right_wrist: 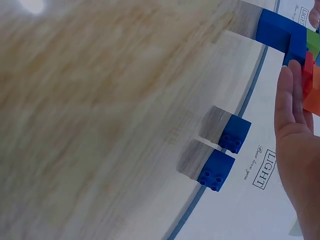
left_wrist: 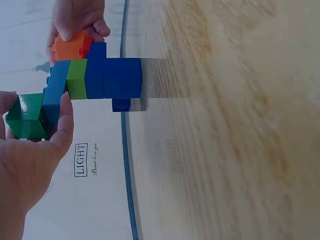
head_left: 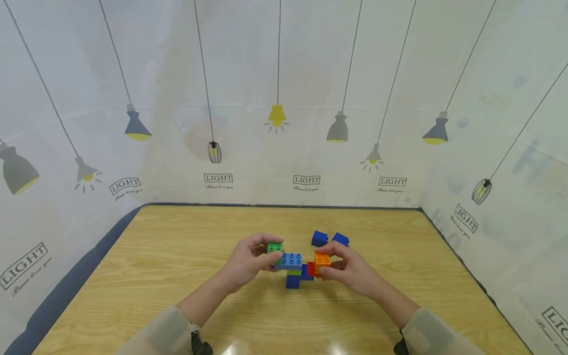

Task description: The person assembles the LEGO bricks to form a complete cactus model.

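A small structure of toy building bricks stands on the table: a dark blue brick (head_left: 293,282) below, a lime green brick (left_wrist: 77,79) above it, and a light blue brick (head_left: 291,260) across the top. My left hand (head_left: 248,259) grips a green brick (head_left: 275,247) at the light blue brick's left end; whether their studs are joined I cannot tell. On the right, a red brick (head_left: 311,268) sits on a dark blue arm (head_left: 306,272) of the structure. My right hand (head_left: 350,268) holds an orange brick (head_left: 322,260) between thumb and fingers, against the red one.
Two loose dark blue bricks, one on the left (head_left: 319,238) and one on the right (head_left: 340,239), lie behind my right hand. The wooden table (head_left: 177,296) has a dark back edge. Pale cloth walls (head_left: 248,69) printed with lamps surround it.
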The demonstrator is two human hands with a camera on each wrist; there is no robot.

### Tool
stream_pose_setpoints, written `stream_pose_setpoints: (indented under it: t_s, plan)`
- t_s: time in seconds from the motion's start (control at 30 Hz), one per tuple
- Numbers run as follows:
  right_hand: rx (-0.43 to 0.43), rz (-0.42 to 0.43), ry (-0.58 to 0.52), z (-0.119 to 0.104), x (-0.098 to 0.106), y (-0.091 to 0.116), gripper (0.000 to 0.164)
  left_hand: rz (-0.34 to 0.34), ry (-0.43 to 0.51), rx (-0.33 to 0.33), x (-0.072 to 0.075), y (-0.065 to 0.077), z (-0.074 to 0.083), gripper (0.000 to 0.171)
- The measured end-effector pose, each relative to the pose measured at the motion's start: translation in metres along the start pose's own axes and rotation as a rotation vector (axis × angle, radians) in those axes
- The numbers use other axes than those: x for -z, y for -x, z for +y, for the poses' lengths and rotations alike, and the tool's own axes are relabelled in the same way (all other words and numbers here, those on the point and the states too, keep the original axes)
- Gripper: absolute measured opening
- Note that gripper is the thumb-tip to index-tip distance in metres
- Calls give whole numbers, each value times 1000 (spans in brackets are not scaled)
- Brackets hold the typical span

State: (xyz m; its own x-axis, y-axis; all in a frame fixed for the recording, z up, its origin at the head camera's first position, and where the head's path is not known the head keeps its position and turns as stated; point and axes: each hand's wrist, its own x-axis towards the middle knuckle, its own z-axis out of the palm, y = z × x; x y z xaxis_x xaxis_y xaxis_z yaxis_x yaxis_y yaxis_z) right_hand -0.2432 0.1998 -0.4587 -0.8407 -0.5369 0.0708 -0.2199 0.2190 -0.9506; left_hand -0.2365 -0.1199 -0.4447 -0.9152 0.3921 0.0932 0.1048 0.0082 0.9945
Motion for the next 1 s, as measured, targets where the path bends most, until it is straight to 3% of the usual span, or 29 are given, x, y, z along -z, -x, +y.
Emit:
stream_pose_setpoints:
  t_s: [0.43, 1.0]
  plan:
    - [-48, 34, 7, -3, -2, -2, 34, 11, 7, 13, -1, 1, 1, 34]
    - [-57, 19, 4, -2, -1, -3, 39, 3, 7, 0, 0, 0, 1, 35]
